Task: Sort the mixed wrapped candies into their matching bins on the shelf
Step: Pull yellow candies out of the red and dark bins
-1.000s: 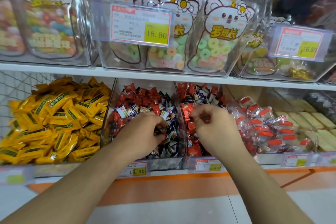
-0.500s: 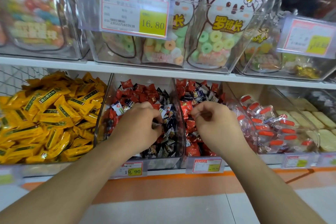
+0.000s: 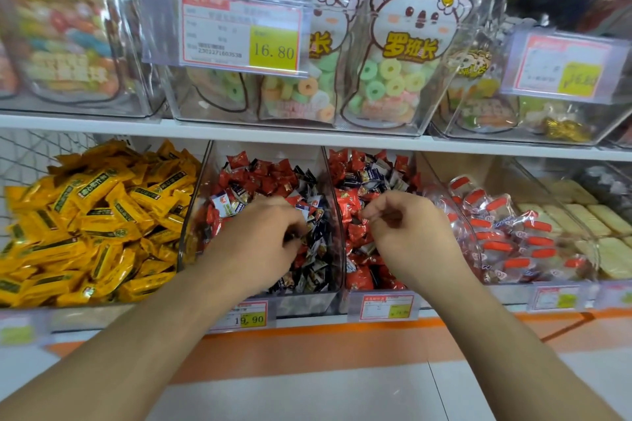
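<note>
Our left hand point(image 3: 270, 243) digs curled into the dark-wrapper bin point(image 3: 328, 215); grasp hidden, can't tell. Right hand point(image 3: 407, 232), at 3 o'clock, hovers clenched over the red candies point(image 3: 355, 202), apparently empty. Risk: mixed wrappers, wrong piece grabbed.

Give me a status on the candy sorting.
Done: nothing clearly. In hand: left hand digs in the left bin, right hand is curled over the right bin; whether either holds candy is unclear. Left: both bins mix red and dark wrappers.

Yellow wrappers point(image 3: 92, 215) fill my far-left bin. My hands work among red and dark navy candies point(image 3: 284, 181). The price tags point(image 3: 241, 32) are white, red-bordered, yellow-patched.
</note>
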{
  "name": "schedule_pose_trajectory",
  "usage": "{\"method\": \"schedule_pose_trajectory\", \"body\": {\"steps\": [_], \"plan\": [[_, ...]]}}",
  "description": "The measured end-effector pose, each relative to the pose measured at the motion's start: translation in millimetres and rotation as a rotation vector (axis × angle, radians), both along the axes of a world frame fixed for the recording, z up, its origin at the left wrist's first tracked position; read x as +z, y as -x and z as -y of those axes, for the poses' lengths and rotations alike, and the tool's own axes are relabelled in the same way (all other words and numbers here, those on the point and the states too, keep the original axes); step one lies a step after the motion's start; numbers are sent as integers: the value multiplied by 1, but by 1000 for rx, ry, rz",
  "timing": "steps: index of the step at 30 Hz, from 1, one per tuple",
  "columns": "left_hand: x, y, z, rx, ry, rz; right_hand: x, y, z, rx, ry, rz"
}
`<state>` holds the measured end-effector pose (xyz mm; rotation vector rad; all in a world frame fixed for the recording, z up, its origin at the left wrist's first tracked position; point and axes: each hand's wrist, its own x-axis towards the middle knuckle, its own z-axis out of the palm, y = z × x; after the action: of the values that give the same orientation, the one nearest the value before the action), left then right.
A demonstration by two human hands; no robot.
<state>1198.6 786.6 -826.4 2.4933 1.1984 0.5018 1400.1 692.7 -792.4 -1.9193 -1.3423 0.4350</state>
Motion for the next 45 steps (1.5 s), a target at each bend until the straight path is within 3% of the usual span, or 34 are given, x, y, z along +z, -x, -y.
{"method": "schedule_pose_trajectory", "body": {"steps": [3,20,27,36,45], "plan": [[-9,-7,0,-50,157,-36,0,0,0,0,-3,-1],[-14,-7,-9,7,71,-203,-4,1,-1,4,20,51],[-19,-4,-8,19,101,-74,-4,2,-2,17,30,61],[7,6,-10,133,257,328,-2,4,-3,25,2,84],[28,1,12,127,372,614,4,24,-1,244,-65,122]]}}
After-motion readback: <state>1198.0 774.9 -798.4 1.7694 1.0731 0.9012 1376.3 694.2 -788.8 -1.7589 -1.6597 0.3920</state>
